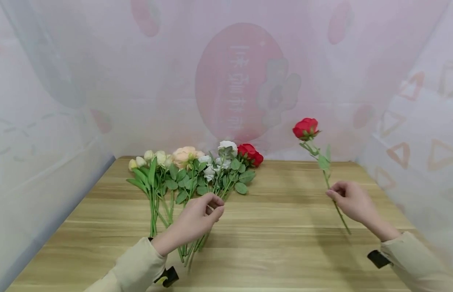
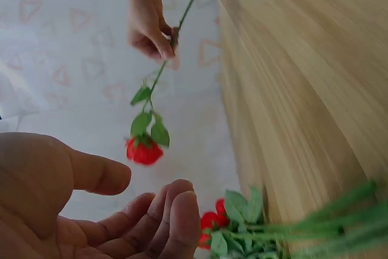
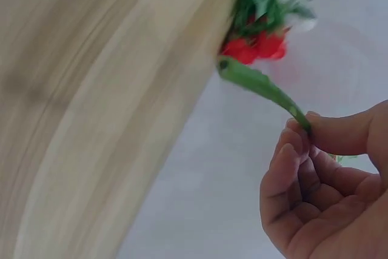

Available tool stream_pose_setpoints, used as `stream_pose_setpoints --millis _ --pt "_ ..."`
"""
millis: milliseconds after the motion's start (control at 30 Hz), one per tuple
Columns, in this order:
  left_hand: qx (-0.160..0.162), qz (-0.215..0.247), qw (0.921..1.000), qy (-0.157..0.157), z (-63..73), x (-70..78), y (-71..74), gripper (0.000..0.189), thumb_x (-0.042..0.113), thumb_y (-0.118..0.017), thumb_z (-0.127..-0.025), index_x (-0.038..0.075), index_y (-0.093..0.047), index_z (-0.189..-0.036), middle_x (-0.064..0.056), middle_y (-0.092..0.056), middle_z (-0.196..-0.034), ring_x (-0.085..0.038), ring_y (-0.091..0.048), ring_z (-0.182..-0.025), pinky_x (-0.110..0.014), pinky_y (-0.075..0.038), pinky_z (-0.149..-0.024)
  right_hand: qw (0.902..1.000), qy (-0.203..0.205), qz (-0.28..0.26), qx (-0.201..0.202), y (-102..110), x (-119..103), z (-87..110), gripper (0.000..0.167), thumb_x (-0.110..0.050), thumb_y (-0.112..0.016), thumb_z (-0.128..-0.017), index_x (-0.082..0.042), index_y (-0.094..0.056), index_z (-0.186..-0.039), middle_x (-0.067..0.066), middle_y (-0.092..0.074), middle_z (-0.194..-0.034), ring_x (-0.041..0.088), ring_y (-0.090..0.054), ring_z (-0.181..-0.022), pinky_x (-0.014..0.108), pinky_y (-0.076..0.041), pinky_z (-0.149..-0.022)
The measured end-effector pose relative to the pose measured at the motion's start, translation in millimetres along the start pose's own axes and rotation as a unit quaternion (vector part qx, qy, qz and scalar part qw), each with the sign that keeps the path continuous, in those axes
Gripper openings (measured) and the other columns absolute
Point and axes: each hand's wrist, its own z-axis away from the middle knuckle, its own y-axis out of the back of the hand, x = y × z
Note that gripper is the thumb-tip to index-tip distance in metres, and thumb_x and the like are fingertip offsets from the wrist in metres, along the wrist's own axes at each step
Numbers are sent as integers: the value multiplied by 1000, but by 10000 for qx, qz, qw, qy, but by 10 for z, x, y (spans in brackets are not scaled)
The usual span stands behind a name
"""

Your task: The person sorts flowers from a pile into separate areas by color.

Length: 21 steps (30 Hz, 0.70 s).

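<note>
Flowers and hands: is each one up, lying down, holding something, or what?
Left hand: relaxed, holding nothing
Right hand: pinching the red rose
Red rose: held up, tilted, bloom on top
Other red blooms: lying down
White blooms: lying down
Peach blooms: lying down
Pale yellow buds: lying down

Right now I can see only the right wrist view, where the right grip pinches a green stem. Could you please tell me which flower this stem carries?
Observer: From the head view, the stem carries one red, rose-like bloom at its upper end.
Operator: Thank you. And on the left side, is something being held?
Observer: No, the left grip holds nothing; its thumb and fingertips are apart.
Operator: I understand. Which flowers lie farthest to the left?
Observer: Pale yellow blooms lie there, at the left end of the row in the head view.
</note>
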Motion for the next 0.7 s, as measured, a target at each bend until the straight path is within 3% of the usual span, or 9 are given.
stream_pose_setpoints --millis 200,367,700 --pt "95 -602 9980 164 56 -132 181 11 11 -59 -98 7 -64 -107 2 -64 -92 -9 -61 -78 -28 -51 -68 9970 -58 771 -46 130 473 53 21 -5 -60 -96 -2 -65 -77 -1 -49 -56 16 -41 -47 30 -35 -45" --pt "209 -724 9968 285 95 -171 289 12 12 -60 -98 5 -65 -108 2 -64 -92 -9 -60 -78 -29 -51 -68 9917 -184 1237 -304 199 714 95 35 -5 -56 -95 -11 -48 -62 -1 -39 -53 15 -36 -46 31 -29 -45" --pt "77 -869 9958 276 138 -235 316 9 12 -60 -97 7 -66 -103 4 -63 -89 -8 -60 -78 -27 -51 -70 9897 -674 1185 -444 220 1117 136 38 -3 -59 -90 -14 -38 -60 -2 -35 -54 14 -34 -48 32 -32 -45"
